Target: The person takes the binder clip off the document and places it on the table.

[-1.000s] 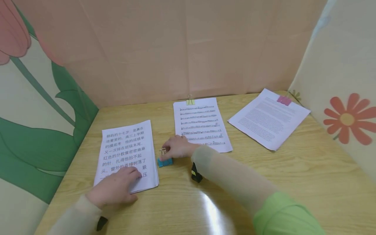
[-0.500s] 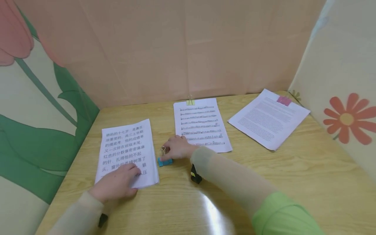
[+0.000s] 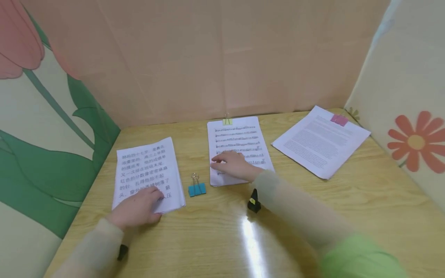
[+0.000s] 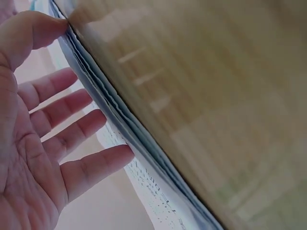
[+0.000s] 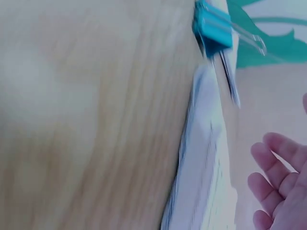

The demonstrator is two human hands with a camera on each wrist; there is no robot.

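My left hand (image 3: 138, 207) rests on the near part of a stack of paper (image 3: 147, 166) printed with large Chinese characters. In the left wrist view its thumb (image 4: 48, 29) touches the stack's edge and the other fingers are extended. To the right of that stack, a blue binder clip (image 3: 197, 189) stands on the table, its wire handles pointing up and touched by neither hand. My right hand (image 3: 236, 166) is over the lower part of a sheet-music stack (image 3: 240, 133), holding nothing. Its fingers look loosely bent in the right wrist view, apart from the paper and the blue clip (image 5: 213, 29).
A yellow binder clip (image 3: 227, 121) grips the top of the sheet music. At the back right lies a text stack (image 3: 316, 144), turned at an angle, with a pink binder clip (image 3: 339, 120) on it. Wall panels border the wooden table (image 3: 208, 235) at the back and sides.
My right hand has let go of the blue binder clip and moved right, over the sheet music. The left stack has shifted slightly away and to the left, with my left hand on it.
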